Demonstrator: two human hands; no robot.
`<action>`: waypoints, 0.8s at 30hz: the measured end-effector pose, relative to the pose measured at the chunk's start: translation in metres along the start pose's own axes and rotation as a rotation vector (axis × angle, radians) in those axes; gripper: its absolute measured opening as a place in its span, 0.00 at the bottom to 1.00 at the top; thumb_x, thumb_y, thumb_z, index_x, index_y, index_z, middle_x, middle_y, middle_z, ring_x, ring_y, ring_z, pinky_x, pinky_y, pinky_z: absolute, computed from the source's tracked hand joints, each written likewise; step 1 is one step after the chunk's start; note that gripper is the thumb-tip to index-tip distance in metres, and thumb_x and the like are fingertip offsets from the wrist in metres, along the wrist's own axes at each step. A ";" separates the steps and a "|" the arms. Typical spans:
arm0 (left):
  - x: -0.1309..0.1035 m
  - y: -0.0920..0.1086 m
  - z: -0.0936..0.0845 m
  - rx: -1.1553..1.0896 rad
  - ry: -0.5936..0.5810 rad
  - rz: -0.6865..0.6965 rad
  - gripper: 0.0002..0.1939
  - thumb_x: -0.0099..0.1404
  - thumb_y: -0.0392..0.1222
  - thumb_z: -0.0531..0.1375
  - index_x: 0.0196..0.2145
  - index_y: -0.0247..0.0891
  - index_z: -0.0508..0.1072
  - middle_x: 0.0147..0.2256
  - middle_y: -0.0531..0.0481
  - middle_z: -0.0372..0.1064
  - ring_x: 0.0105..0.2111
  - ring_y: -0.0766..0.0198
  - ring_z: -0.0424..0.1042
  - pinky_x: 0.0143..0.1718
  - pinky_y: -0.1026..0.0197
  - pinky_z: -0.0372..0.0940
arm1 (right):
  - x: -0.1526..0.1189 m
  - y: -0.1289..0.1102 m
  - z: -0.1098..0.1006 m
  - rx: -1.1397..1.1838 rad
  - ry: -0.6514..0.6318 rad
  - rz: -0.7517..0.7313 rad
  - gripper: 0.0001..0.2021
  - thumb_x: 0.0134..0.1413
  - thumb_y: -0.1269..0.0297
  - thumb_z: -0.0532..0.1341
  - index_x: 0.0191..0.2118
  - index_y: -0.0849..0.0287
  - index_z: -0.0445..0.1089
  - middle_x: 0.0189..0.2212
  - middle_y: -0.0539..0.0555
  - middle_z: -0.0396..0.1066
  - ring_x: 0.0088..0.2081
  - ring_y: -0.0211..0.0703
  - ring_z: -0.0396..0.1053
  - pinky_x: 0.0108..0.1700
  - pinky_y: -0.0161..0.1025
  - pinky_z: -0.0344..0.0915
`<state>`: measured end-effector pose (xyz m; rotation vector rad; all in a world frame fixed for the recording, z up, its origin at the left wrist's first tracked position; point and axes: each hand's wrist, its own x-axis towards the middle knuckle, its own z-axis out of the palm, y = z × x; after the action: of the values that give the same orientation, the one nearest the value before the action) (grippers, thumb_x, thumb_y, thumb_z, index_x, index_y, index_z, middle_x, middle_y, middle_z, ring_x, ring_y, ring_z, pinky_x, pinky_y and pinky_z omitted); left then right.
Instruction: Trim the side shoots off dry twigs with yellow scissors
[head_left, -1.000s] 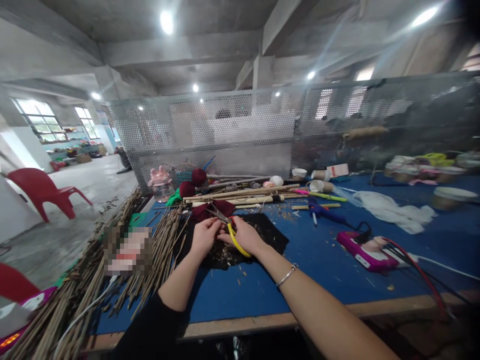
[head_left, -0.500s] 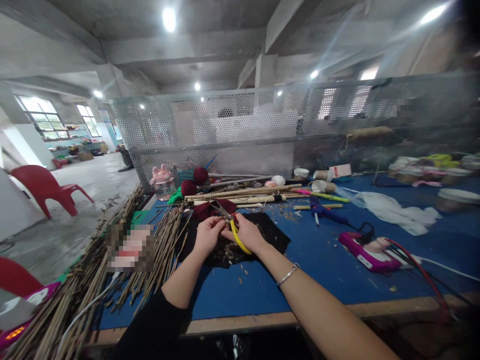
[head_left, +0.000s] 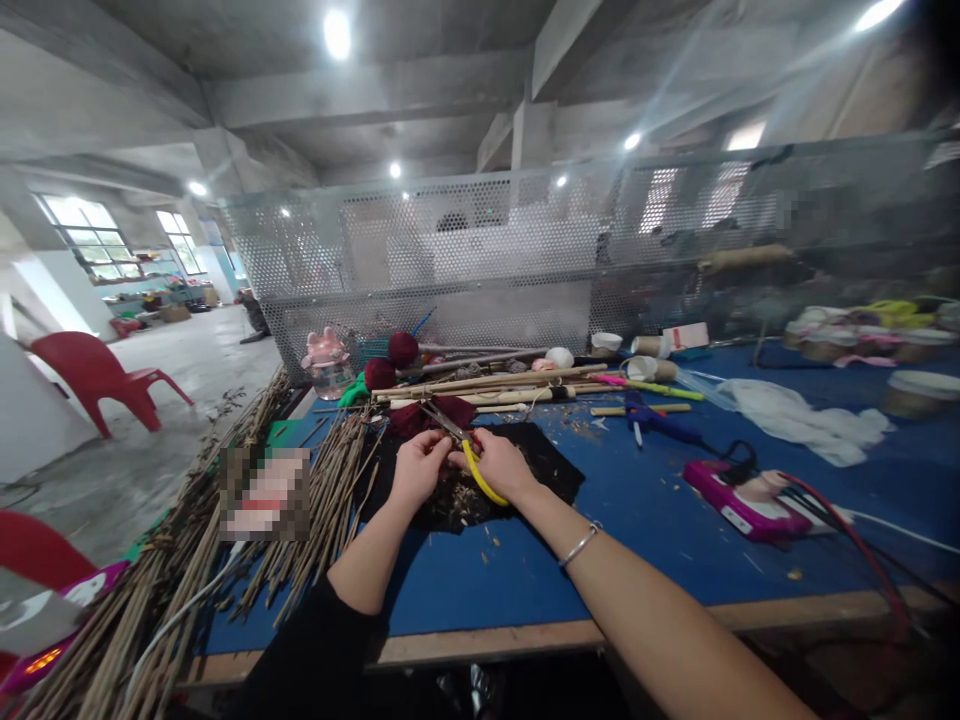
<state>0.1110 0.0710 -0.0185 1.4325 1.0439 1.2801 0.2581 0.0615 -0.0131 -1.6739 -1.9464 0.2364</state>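
My right hand [head_left: 501, 466] grips a pair of scissors [head_left: 481, 472] with yellow handles; the metal blades point up and to the left, a little apart. Close beside it, my left hand [head_left: 420, 465] has thumb and fingers pinched together near the blades. Whatever those fingertips hold is too small to make out. Both hands are over a black cloth [head_left: 547, 462] strewn with plant scraps. Dark red fabric [head_left: 409, 418] lies just beyond the fingers.
Bundled dry stems [head_left: 326, 500] lie to the left. Behind the hands are wooden sticks [head_left: 495, 393] and dark red yarn balls [head_left: 380, 374]. A blue glue gun [head_left: 656, 420], a purple power strip [head_left: 739, 505] with cables and a white plastic bag [head_left: 806, 415] occupy the right. A perforated metal screen [head_left: 450, 270] stands behind.
Both hands keep nearly the same pose over the black cloth, scissors still in the right. The whole view has shifted slightly.
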 end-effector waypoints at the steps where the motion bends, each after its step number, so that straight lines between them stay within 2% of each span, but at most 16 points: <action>1: 0.000 0.000 0.000 0.002 0.000 0.009 0.14 0.52 0.48 0.60 0.31 0.33 0.73 0.18 0.53 0.66 0.16 0.71 0.61 0.15 0.70 0.55 | 0.000 0.001 0.001 0.001 -0.005 0.004 0.20 0.46 0.42 0.56 0.30 0.58 0.62 0.25 0.51 0.68 0.26 0.38 0.65 0.25 0.32 0.47; 3: 0.001 0.001 0.000 -0.007 0.009 0.026 0.14 0.52 0.47 0.60 0.31 0.33 0.73 0.18 0.53 0.66 0.15 0.72 0.59 0.15 0.70 0.53 | 0.001 0.002 0.003 0.002 -0.016 0.015 0.20 0.46 0.42 0.55 0.30 0.57 0.63 0.25 0.51 0.68 0.27 0.39 0.66 0.25 0.32 0.48; 8: 0.003 0.002 0.000 -0.031 0.047 0.038 0.16 0.50 0.46 0.62 0.34 0.32 0.74 0.27 0.48 0.72 0.18 0.72 0.60 0.19 0.69 0.56 | 0.002 0.005 0.006 -0.025 -0.037 0.016 0.21 0.48 0.41 0.53 0.29 0.57 0.64 0.25 0.52 0.69 0.28 0.40 0.67 0.25 0.32 0.48; 12: 0.005 -0.001 -0.001 -0.014 0.086 0.035 0.16 0.50 0.45 0.62 0.34 0.32 0.74 0.26 0.48 0.72 0.18 0.72 0.60 0.20 0.69 0.56 | 0.001 0.006 0.006 -0.080 -0.037 0.021 0.22 0.48 0.40 0.51 0.30 0.57 0.63 0.26 0.53 0.70 0.30 0.43 0.68 0.26 0.33 0.49; 16: 0.007 -0.004 -0.002 -0.007 0.108 0.035 0.16 0.49 0.46 0.62 0.33 0.32 0.74 0.25 0.49 0.72 0.20 0.70 0.63 0.22 0.68 0.57 | 0.000 0.003 0.004 -0.130 -0.029 0.027 0.23 0.46 0.40 0.54 0.35 0.57 0.62 0.30 0.54 0.71 0.33 0.46 0.69 0.29 0.35 0.52; 24: 0.007 -0.003 -0.003 0.058 0.088 0.089 0.12 0.48 0.43 0.63 0.30 0.32 0.76 0.29 0.45 0.74 0.29 0.62 0.70 0.34 0.63 0.62 | -0.002 0.001 0.003 -0.113 0.005 -0.022 0.26 0.43 0.41 0.57 0.38 0.59 0.60 0.35 0.57 0.69 0.37 0.47 0.68 0.33 0.36 0.55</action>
<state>0.1088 0.0783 -0.0201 1.4914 1.0939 1.3975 0.2578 0.0610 -0.0166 -1.7213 -2.0070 0.1154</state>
